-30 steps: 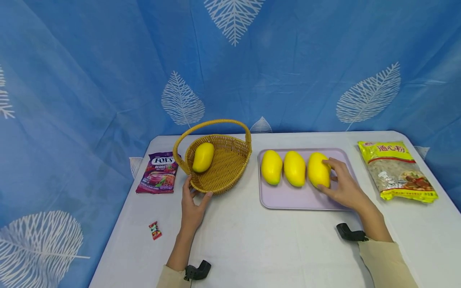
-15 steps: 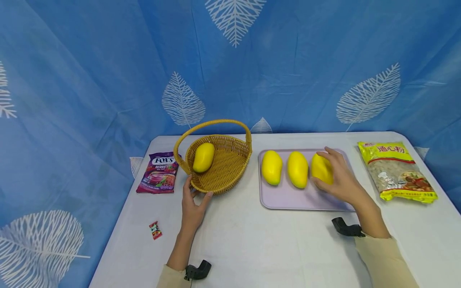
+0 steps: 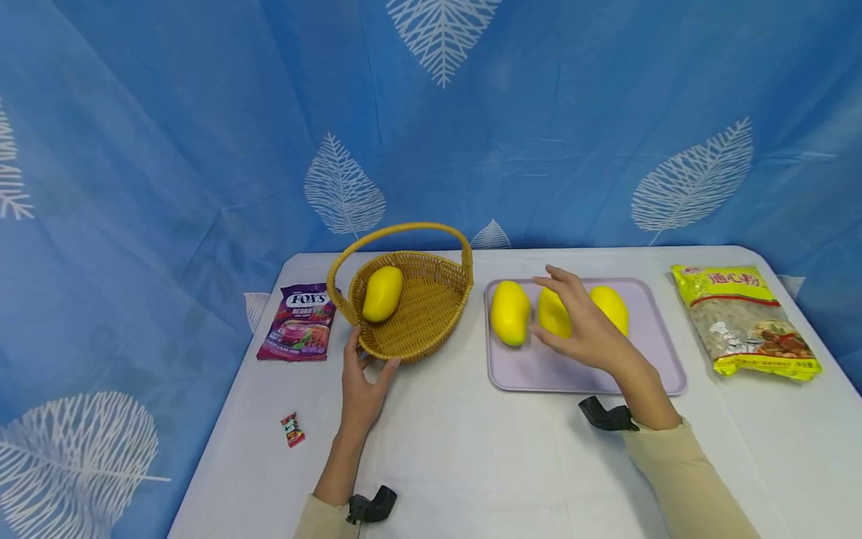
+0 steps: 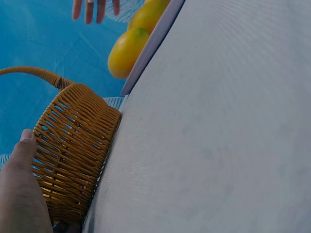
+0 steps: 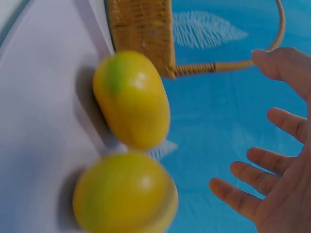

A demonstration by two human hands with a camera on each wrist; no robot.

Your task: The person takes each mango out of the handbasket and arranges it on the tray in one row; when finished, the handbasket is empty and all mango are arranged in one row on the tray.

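A wicker basket [image 3: 431, 307] with an arched handle stands on the table at the left, one yellow mango [image 3: 383, 294] inside it. My left hand [image 3: 362, 393] holds the basket's near left wall between thumb and fingers; the wrist view shows the thumb [image 4: 22, 153] along the weave, other fingers hidden. Three more mangoes lie in a row on a lilac tray [image 3: 539, 372]. Over the middle mango [image 3: 552, 312] hovers my right hand [image 3: 586, 329], fingers spread and holding nothing. The left mango [image 3: 510, 313] lies just beyond its fingertips; the right mango [image 3: 611, 308] is partly behind the hand.
A purple candy bag [image 3: 296, 323] lies left of the basket, with a small red wrapped candy [image 3: 292, 430] nearer the front. A yellow pasta bag [image 3: 746, 322] lies right of the tray. Behind the table hangs a blue leaf-patterned curtain [image 3: 566, 135].
My right hand has left the right mango and moved left over the middle one. The right mango has shifted slightly rightward. My left hand and the basket have stayed put.
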